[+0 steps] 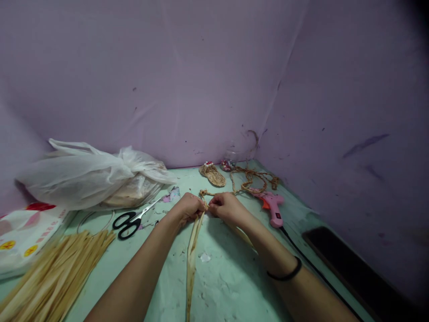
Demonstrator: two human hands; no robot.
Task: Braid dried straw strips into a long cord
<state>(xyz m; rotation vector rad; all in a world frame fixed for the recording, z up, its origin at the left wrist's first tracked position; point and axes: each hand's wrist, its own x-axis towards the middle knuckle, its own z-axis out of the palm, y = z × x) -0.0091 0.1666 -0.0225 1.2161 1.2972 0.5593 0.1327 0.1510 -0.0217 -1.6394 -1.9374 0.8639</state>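
Both hands are close together over the pale green table (221, 273). My left hand (191, 206) is curled, fingertips pinched on the pale fibre strips (191, 264) just short of the twisted cord (248, 184); the strips trail down toward me. Right hand (227, 205) just beside it, thumb and fingers bent inward at the same spot. Whether they pinch a strand there, I can't tell from here; it's too small. The cord's knotted end sits right beyond the hands, and the rest runs right into loose loops near the purple wall (214, 80). Behind, I've got a small woven sole (214, 175) with red and white beads. Pink glue gun (275, 212) to the right. Over left: black-handled scissors (136, 219), a tied white bag (83, 176) and a bundle of loose strips (60, 273).
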